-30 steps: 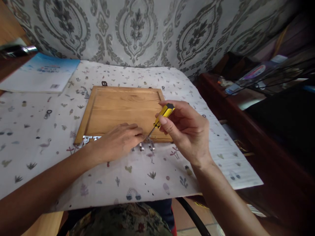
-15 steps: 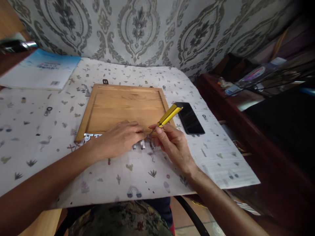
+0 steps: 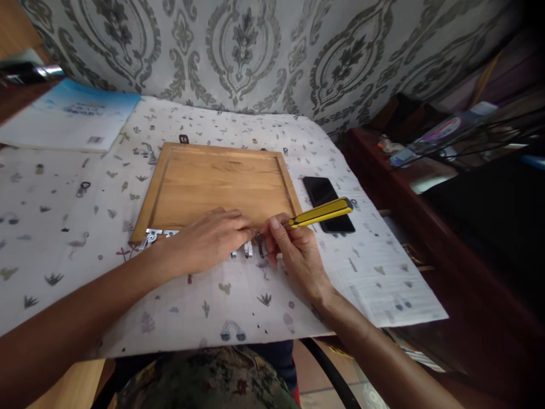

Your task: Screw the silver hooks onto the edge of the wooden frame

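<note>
white printed cover (image 3: 63,227) under wooden panel (image 3: 213,182), damask wallpaper (image 3: 242,51)

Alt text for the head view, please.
The left hand and right hand meet at the near edge of a wooden panel on a tablecloth, beside metal hooks; the right holds a yellow screwdriver. A phone lies right of the panel.

Yellow-and-black screwdriver (image 3: 321,213) is tipped nearly flat, handle pointing right, tip down at the little silver hinge (image 3: 248,249) on the near edge of the wooden panel (image 3: 217,184), which lies flat, recessed side up.
</note>
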Action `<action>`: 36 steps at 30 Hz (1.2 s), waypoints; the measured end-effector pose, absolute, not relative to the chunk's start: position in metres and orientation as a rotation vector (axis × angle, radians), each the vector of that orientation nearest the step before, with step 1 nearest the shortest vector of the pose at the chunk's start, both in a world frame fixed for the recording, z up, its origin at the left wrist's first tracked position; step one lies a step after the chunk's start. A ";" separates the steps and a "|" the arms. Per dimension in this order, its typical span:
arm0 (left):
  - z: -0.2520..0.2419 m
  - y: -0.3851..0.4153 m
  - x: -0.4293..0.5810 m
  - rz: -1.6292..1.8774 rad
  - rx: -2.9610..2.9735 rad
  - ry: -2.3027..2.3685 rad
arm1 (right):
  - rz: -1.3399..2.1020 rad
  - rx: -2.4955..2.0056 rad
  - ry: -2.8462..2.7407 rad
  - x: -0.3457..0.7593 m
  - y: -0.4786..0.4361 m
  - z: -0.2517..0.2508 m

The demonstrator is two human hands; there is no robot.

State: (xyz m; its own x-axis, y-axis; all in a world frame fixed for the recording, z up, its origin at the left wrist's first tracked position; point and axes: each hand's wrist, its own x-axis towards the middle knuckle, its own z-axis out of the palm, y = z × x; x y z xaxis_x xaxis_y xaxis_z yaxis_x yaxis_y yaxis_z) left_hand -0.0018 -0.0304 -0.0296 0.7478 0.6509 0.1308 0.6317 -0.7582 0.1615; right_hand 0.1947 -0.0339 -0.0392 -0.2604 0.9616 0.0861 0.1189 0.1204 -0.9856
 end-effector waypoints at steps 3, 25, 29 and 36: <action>-0.028 -0.030 -0.002 0.253 2.828 1.049 | 1.234 -1.120 -1.573 0.194 -0.033 -0.039; -0.030 -0.031 -0.002 0.284 2.779 1.067 | 1.081 -1.133 -1.747 0.198 -0.031 -0.048; -0.029 -0.031 -0.002 0.270 2.772 1.064 | 1.069 -1.133 -1.768 0.199 -0.033 -0.050; -0.031 -0.030 -0.003 0.328 2.706 1.072 | 1.071 -1.148 -1.761 0.200 -0.030 -0.049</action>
State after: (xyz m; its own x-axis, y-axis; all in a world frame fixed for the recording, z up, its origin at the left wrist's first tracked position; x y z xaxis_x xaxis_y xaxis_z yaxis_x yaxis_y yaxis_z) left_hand -0.0030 -0.0298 -0.0310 0.7103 0.6923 0.1274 0.6450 -0.7126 0.2760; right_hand 0.1998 -0.0296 -0.0492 -0.3043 0.9410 0.1484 0.3009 0.2427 -0.9222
